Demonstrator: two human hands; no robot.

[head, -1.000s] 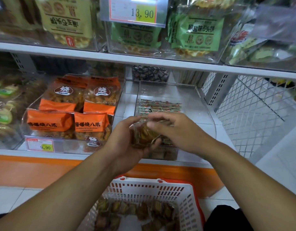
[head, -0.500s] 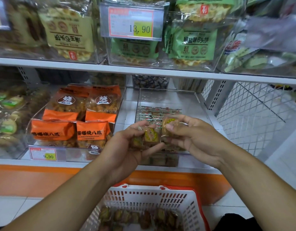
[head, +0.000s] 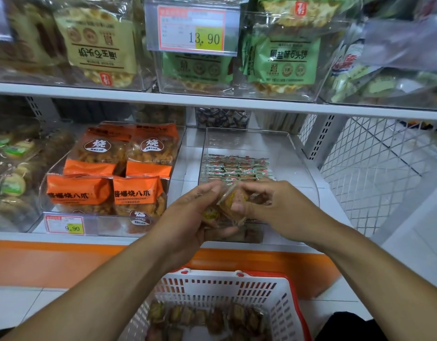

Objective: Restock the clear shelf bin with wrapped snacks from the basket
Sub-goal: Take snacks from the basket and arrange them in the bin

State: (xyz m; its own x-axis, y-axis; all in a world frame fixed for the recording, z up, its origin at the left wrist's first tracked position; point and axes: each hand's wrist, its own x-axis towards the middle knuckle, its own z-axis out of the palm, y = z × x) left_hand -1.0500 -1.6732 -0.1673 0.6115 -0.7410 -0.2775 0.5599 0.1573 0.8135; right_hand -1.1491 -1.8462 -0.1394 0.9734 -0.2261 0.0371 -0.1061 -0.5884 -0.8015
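A clear shelf bin (head: 296, 158) sits on the lower shelf, with small wrapped snacks (head: 237, 168) lined up in its middle and more at its front. In front of the bin, my left hand (head: 188, 217) holds a stack of wrapped snacks (head: 211, 215). My right hand (head: 269, 205) pinches one wrapped snack (head: 233, 200) against that stack. Below, a white basket (head: 281, 299) with a red rim holds several more wrapped snacks (head: 212, 318).
A clear bin of orange snack packs (head: 109, 178) stands left of the task bin, with a 9.90 price tag (head: 65, 225). The upper shelf (head: 212, 102) overhangs with bagged goods and a 13.90 tag (head: 191, 30). A white wire mesh panel (head: 374, 168) stands to the right.
Both hands have stayed in front of the bin, working the stack. My right hand now pinches a single snack, tilted, at the top of the stack. The view has shifted downward slightly.
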